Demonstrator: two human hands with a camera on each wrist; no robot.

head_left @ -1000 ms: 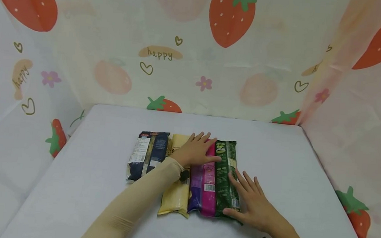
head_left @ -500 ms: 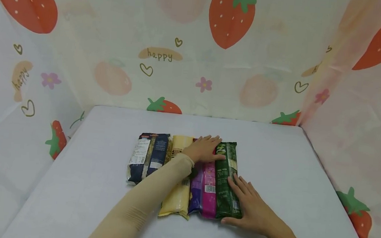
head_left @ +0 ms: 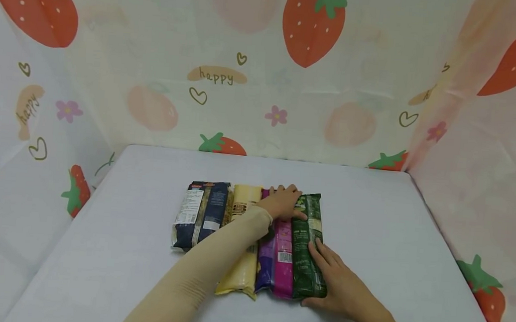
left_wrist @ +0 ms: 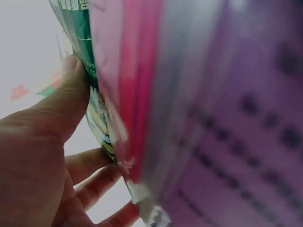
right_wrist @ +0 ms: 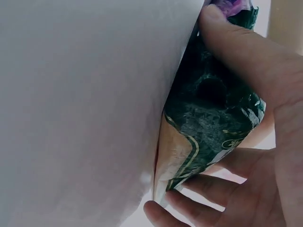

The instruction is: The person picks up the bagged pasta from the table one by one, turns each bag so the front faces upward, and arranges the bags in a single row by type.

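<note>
Long, soft packets lie side by side on the white table. My left hand (head_left: 282, 204) rests across the far part of the purple and pink packet (head_left: 282, 277), its thumb reaching over the green packet (head_left: 305, 254). In the left wrist view, that thumb (left_wrist: 71, 90) touches the green wrap, with loosely bent fingers at the packets' end. Along the green packet's right side lies my right hand (head_left: 343, 291), thumb at its near end. The right wrist view shows this thumb (right_wrist: 232, 38) and the outstretched fingers touching the green packet's edges.
A yellow packet (head_left: 237, 277) lies left of the purple and pink one, partly under my left sleeve (head_left: 201, 272). Farther left is a shorter navy packet (head_left: 216, 205) with a white label. Strawberry-print curtains (head_left: 262, 101) surround the white table (head_left: 114, 221).
My left hand has slid right, from the yellow packet's side towards the green one, and its fingers are more bent. My right hand has come in closer against the green packet.
</note>
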